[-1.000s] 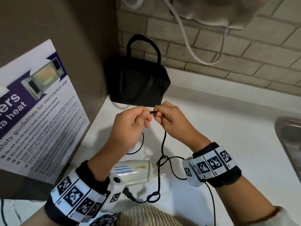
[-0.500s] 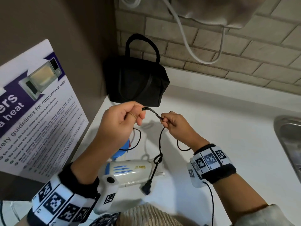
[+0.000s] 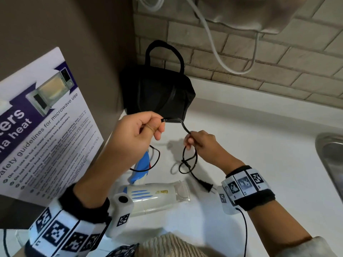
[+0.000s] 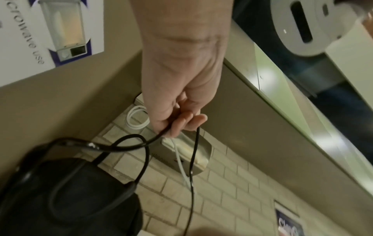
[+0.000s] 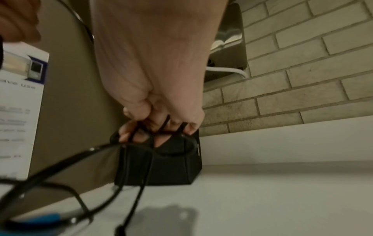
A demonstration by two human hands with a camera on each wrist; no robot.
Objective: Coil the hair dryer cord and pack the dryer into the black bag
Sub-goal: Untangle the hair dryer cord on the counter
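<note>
Black cord (image 3: 182, 125) blurs in both wrist views, its turns behind the right hand (image 3: 201, 144) hard to count. The left hand (image 3: 137, 134) pinches it too, raised; the hair dryer (image 3: 154, 196) lies below both, the black bag (image 3: 157, 93) beyond the fingertips.

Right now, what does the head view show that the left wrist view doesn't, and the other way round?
Only the head view shows the hair dryer lying on the counter, the plug dangling, the right hand pinching the cord, and the sink edge.

Only the left wrist view shows the white dispenser overhead and a coiled white cable on the brick wall.

Both show the left hand gripping the black cord, the black bag and the microwave poster.
</note>
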